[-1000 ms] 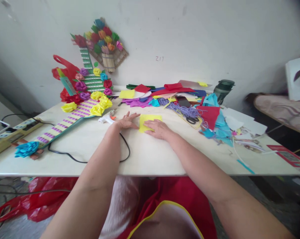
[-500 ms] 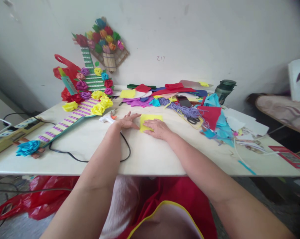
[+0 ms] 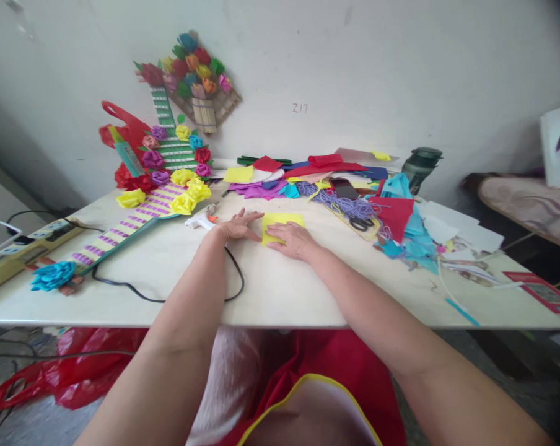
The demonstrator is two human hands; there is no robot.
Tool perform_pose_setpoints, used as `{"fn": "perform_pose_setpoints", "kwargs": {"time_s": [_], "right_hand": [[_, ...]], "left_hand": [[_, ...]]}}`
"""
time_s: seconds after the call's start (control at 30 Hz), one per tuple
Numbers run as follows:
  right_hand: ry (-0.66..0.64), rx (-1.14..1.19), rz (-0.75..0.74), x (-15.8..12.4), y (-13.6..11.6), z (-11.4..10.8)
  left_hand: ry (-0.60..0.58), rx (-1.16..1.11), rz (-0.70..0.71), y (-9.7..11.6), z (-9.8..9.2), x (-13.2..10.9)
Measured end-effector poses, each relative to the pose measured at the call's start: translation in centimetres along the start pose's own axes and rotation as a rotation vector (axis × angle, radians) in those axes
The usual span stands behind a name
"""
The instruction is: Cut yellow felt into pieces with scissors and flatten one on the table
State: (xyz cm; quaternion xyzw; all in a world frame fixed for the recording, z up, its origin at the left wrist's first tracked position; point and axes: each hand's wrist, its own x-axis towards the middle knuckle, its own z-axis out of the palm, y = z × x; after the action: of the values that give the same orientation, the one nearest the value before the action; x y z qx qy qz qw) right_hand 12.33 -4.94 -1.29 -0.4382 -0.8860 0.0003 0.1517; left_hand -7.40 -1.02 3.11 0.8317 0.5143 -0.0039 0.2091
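Observation:
A square of yellow paper (image 3: 282, 219) lies flat on the white table (image 3: 280, 291). My right hand (image 3: 293, 240) rests on it with fingers stretched out, covering its lower part. Just left of the paper is my left hand (image 3: 240, 227), fingers spread, its fingertips near the paper's left edge and nothing held. Beyond the left wrist sits a white glue gun (image 3: 201, 221), partly hidden by that hand, and a black cord (image 3: 236, 266) curves over the table beneath the forearm.
On the left lies a guitar-shaped craft (image 3: 126, 232) trimmed with paper flowers. Coloured paper sheets (image 3: 256, 179) are piled at the back. Scissors (image 3: 361, 223), purple yarn (image 3: 329, 201), a dark green bottle (image 3: 419, 168) and paper scraps are to the right. A power strip (image 3: 33, 244) lines the left edge.

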Motion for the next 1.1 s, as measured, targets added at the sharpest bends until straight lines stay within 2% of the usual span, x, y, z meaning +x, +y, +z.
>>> {"fn": "perform_pose_setpoints", "kwargs": {"time_s": [1.1], "right_hand": [[0.017,-0.064,0.083,0.7,-1.1,0.1]], "left_hand": [[0.005,0.008,-0.001,-0.3,0.2,0.4]]}}
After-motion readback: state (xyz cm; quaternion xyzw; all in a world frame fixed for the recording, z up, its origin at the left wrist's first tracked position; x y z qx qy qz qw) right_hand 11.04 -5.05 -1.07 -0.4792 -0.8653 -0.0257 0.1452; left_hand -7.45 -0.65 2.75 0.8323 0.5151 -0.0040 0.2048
